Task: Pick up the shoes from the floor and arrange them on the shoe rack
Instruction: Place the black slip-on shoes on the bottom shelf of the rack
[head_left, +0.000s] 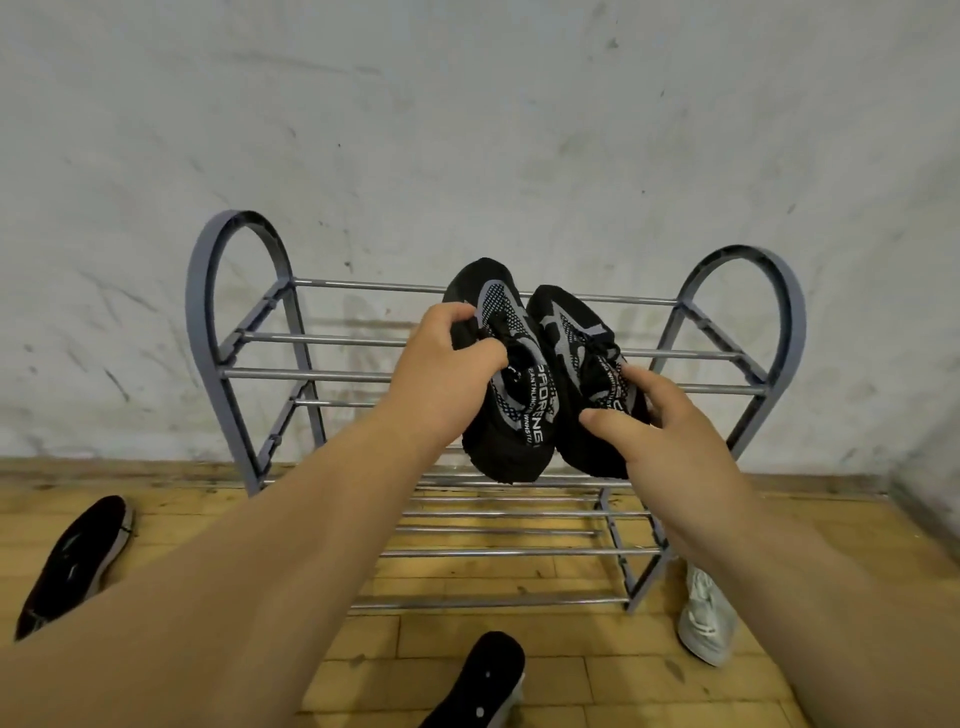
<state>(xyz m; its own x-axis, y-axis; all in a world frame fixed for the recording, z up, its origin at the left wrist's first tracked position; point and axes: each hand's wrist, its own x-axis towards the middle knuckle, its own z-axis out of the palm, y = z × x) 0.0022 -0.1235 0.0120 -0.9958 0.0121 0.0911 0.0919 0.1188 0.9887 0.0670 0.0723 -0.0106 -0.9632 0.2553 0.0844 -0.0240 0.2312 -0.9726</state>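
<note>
Hands, left hand (447, 374) and right hand (670, 431), grasp knitted black sneakers (511, 410) on chrome-barred shoe rack (332, 374)

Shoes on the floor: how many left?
3: a black shoe far left, a black shoe bottom centre, a white shoe by the rack's right leg. Arms may hide more.

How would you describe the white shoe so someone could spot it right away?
Find the grey shoe rack against the wall, then look down to its front right leg. The white sneaker lies on the wooden floor just beside that leg. Every other shoe in view is black.
</note>
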